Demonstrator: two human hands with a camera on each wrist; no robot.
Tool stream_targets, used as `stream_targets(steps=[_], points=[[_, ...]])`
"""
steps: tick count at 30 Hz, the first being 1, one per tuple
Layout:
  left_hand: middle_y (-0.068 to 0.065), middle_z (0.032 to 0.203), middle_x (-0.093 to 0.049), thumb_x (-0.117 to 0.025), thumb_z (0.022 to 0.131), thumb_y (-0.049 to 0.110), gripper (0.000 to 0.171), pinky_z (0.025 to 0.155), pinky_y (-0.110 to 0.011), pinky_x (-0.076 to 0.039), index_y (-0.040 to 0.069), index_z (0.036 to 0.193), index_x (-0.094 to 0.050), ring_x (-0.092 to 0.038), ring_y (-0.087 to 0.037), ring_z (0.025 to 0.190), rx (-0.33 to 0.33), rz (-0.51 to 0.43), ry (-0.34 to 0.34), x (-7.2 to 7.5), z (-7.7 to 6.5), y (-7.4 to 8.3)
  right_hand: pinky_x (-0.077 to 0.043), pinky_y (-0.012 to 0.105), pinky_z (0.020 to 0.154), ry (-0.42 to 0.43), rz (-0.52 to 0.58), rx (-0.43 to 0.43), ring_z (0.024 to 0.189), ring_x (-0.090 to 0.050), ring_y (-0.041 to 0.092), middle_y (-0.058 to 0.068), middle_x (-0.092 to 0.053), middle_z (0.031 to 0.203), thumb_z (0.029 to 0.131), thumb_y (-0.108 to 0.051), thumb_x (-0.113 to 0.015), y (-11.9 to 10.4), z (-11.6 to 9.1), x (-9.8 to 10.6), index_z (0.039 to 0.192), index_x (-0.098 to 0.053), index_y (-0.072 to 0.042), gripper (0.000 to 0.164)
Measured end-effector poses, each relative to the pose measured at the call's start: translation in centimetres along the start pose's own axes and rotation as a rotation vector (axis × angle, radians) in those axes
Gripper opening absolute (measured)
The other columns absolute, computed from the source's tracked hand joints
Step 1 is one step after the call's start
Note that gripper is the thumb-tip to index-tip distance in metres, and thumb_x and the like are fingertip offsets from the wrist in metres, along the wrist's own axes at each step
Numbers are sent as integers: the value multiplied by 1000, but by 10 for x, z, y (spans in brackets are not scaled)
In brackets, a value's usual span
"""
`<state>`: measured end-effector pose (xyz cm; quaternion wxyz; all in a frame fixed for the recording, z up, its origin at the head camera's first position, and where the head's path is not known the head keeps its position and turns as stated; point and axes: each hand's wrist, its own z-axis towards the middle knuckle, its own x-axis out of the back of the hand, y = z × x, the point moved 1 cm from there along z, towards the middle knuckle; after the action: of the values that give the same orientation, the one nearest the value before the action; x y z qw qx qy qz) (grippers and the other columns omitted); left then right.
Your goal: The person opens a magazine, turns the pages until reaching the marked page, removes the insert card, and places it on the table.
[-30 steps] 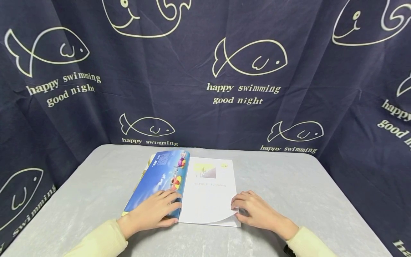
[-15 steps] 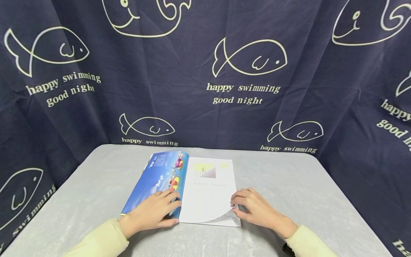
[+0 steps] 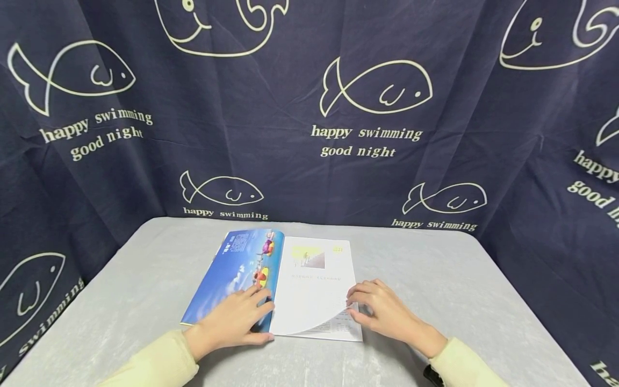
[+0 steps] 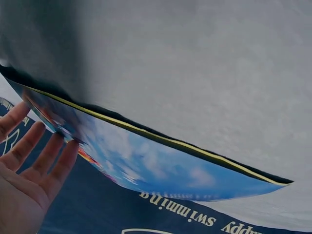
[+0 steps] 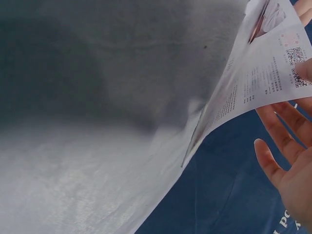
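An open book (image 3: 220,282) lies on the table, its blue cartoon-printed leaf at left and a white title page (image 3: 309,301) at right. Across the blue leaf near the spine rests my left hand (image 3: 237,317), fingers extended; the left wrist view shows the fingertips on the blue leaf (image 4: 146,151). My right hand (image 3: 387,317) pinches the white page's lower right corner, which curves up off the printed sheet (image 3: 340,325) below. In the right wrist view, the thumb lies over the lifted page's printed underside (image 5: 258,73), beside a QR code, with fingers behind it.
A grey cloth-covered table (image 3: 425,263) extends around the book. Dark blue curtains (image 3: 290,161) with fish drawings and lettering stand behind and at both sides. A black band (image 3: 432,376) shows at the right sleeve.
My right hand has drawn the page corner upward and slightly left, baring more of the print below. The blue leaf has settled flatter under my left hand, which has barely shifted.
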<state>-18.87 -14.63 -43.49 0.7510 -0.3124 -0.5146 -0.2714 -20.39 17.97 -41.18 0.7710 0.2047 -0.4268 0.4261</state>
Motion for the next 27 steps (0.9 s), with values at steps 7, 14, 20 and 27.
stream_targets(steps=[7, 14, 20, 27], points=[[-2, 107, -55, -54, 76, 66, 53, 65, -34, -52, 18, 100, -60, -54, -21, 95, -4, 11, 48, 0, 3, 4, -42, 27, 76, 32, -19, -19, 82, -58, 7, -7, -66, 87, 73, -25, -71, -2, 3, 1, 79, -67, -18, 9], [-2, 100, -53, -52, 76, 68, 54, 60, -32, -50, 18, 95, -58, -53, -21, 87, 19, 23, 37, -3, 6, 7, -41, 26, 75, 43, -17, -31, 83, -58, 7, -7, -66, 87, 73, -24, -71, -3, 4, 3, 79, -66, -19, 10], [-1, 95, -53, -51, 76, 69, 56, 59, -36, -51, 17, 94, -58, -56, -25, 86, 29, 41, 54, -4, 9, 10, -41, 26, 75, 56, -12, -36, 83, -58, 7, -7, -66, 87, 73, -24, -71, -3, 5, 3, 78, -66, -19, 9], [0, 95, -54, -39, 82, 69, 57, 62, -36, -51, 18, 95, -59, -57, -24, 86, 46, 42, 21, -3, 10, 10, -41, 26, 75, 85, 5, -34, 82, -58, 8, -7, -66, 87, 73, -23, -71, -4, 5, 3, 78, -65, -19, 8]])
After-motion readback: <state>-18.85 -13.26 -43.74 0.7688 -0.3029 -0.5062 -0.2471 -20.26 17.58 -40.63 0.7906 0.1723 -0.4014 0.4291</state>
